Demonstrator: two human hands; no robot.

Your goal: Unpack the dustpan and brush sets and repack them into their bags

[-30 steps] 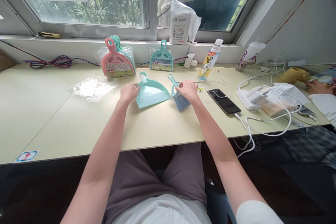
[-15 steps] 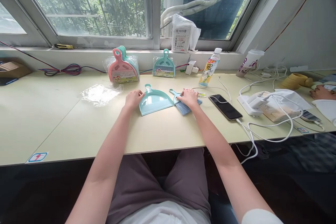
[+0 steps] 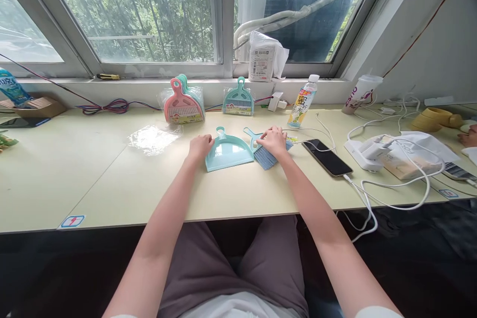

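Observation:
A small teal dustpan lies flat on the pale table, handle toward the window. My left hand rests with curled fingers against its left edge. Right beside the pan lies a teal hand brush with blue-grey bristles. My right hand lies on top of the brush, fingers bent over it. Against the sill stand a packaged stack of pink and teal dustpan sets and a single packaged teal set.
An empty clear plastic bag lies left of the pan. A drink bottle, a black phone, a white charger with tangled cables and a cup crowd the right. Another person's hand shows at the far right edge.
The view has shifted to the left and up a little; both hands stay on the dustpan and brush in about the same grip.

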